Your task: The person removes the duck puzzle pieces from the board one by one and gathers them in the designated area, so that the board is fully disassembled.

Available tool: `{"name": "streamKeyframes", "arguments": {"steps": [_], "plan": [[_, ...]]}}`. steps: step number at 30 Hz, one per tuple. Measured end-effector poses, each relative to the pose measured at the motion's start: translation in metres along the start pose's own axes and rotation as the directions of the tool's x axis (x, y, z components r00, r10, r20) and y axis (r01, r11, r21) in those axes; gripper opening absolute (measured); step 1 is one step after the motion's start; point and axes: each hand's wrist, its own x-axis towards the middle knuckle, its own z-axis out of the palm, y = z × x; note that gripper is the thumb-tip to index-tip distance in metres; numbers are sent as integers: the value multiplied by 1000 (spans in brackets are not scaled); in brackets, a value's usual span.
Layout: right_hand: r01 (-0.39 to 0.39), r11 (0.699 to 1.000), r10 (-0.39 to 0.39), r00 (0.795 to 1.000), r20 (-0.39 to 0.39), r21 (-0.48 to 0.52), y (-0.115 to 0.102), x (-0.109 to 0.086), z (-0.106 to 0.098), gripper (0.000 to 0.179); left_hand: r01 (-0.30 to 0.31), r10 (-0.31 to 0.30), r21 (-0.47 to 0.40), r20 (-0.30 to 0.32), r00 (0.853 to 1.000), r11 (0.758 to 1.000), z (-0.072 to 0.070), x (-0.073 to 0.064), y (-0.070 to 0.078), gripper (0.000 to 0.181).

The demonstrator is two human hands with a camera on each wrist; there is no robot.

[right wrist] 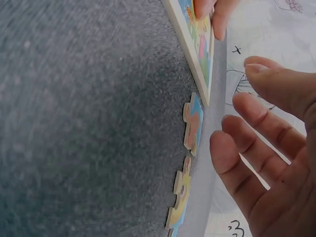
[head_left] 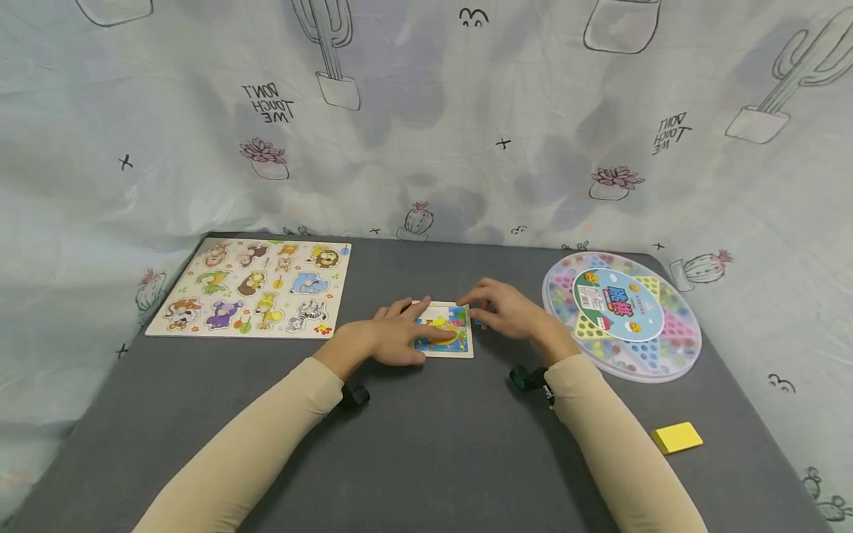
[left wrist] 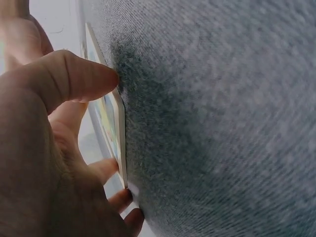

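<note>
A small jigsaw puzzle in a pale wooden frame [head_left: 469,352] lies flat mid-table, with blue, yellow and pink pieces set in it. My left hand [head_left: 395,337] reaches over its left side, the index finger stretched across the picture. In the left wrist view the left thumb [left wrist: 94,79] is by the frame's near edge. Just off the right edge is my right hand [head_left: 506,309], its fingers loosely bent. The right wrist view shows nothing in that hand. Two loose jigsaw pieces, one blue and orange [right wrist: 193,126], one yellow [right wrist: 180,197], lie beside the frame, close to it.
A large animal peg board [head_left: 266,329] lies at the back left. On the right is a round Chinese checkers set [head_left: 656,370] in clear packaging. A yellow block [head_left: 678,437] sits near the right forearm. A printed curtain [head_left: 426,133] hangs behind the grey table.
</note>
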Motion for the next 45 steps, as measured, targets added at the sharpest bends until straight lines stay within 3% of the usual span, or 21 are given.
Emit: {"name": "streamKeyframes", "arguments": {"steps": [8, 27, 33, 45], "plan": [[15, 999, -15, 1000, 11, -43, -2, 4, 3, 28, -7, 6, 28, 15, 1000, 1000, 1, 2, 0, 60], [12, 997, -5, 995, 95, -75, -4, 21, 15, 22, -6, 7, -25, 23, 1000, 1000, 4, 0, -4, 60], [-25, 998, 32, 993, 115, -61, -6, 23, 12, 21, -8, 8, -14, 18, 1000, 1000, 3, 0, -5, 60], [-28, 1000, 27, 993, 112, 9, -5, 24, 13, 15, 1, -1, -6, 20, 1000, 1000, 5, 1, -4, 59]]}}
